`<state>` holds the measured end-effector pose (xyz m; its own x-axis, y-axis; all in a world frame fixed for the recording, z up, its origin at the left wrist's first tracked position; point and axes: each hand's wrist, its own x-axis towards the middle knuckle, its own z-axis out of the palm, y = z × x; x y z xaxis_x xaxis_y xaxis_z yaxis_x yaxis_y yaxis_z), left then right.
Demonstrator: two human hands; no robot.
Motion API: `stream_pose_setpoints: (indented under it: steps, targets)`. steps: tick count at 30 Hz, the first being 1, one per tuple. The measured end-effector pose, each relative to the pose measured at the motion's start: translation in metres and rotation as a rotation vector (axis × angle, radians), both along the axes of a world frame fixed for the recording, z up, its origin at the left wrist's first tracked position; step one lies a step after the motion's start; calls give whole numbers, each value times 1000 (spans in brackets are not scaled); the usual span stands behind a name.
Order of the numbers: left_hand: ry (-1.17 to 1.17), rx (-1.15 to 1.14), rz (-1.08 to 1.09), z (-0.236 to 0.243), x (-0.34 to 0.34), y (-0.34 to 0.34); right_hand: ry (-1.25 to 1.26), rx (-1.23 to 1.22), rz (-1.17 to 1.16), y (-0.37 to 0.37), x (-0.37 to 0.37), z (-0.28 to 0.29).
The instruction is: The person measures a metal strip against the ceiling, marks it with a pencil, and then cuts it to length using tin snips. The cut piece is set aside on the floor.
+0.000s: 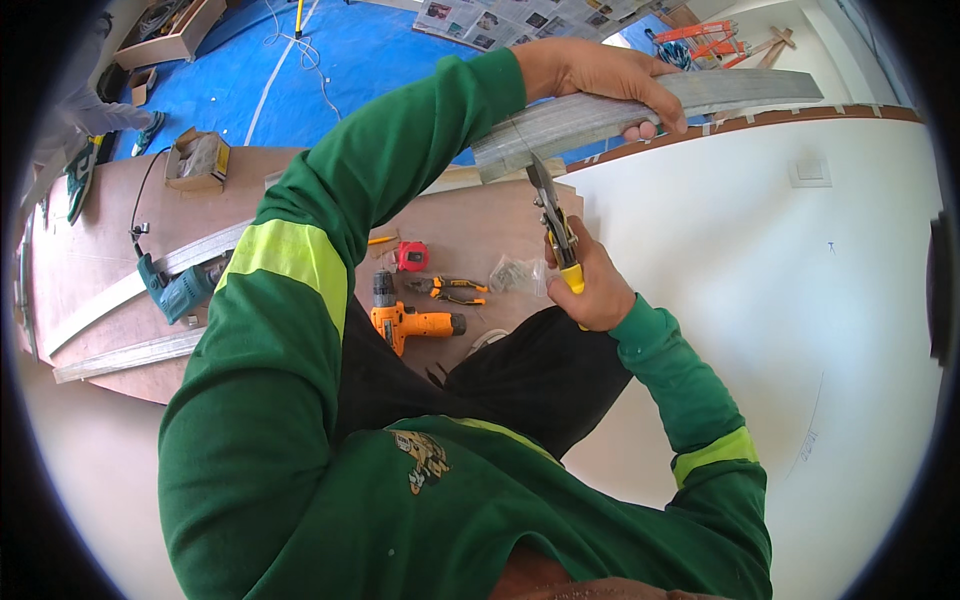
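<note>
My left hand [625, 85] grips a long galvanised metal channel [760, 86], raised at the top centre. My right hand [585, 280] is closed on yellow-handled snips [550, 215], whose jaws meet the channel's lower edge near its left end. Below, on the plywood board [530, 310], lie an orange-and-black cordless drill [420, 323], orange-and-black pliers [450, 288], a red tape measure [411, 256], a pencil [382, 239] and a small bag of hardware [510, 275]. My dark-trousered legs are just below them.
At left are a teal corded drill [178, 290], metal channels [130, 355], an open box [197, 170] and another person's shoe [80, 185]. Blue floor sheeting [250, 60] lies beyond. An orange ladder [700, 40] is at the upper right, a white wall with a switch [810, 173] at right.
</note>
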<state>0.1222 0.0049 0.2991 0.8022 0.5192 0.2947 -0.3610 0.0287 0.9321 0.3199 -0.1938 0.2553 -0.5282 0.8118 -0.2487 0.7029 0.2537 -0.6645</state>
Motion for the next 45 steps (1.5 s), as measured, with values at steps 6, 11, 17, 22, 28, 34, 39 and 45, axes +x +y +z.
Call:
stream_pose_setpoints:
  steps: [6, 11, 17, 22, 28, 34, 39, 45]
  targets:
    - [16, -33, 36, -17, -2, 4, -84, 14, -41, -6, 1, 0]
    - [-29, -142, -33, -35, 5, 7, -38, -51, -56, -12, 5, 5]
    - [-62, -236, -121, -28, 19, 5, 81, -145, -80, -13, 9, 11]
    - [-50, -29, 35, 10, 13, -2, -27, 58, -84, -15, 13, 45]
    - [-281, -290, -240, 36, 17, -13, -201, 128, -157, -30, 8, 68]
    - [-245, -246, -188, 35, 21, -19, -274, 142, -142, -32, 16, 64]
    - [-152, -47, -7, 14, 21, -1, -259, 98, -117, -21, 22, 57]
    - [-431, -381, -291, -44, 40, 0, -302, -5, -95, -10, 28, 51]
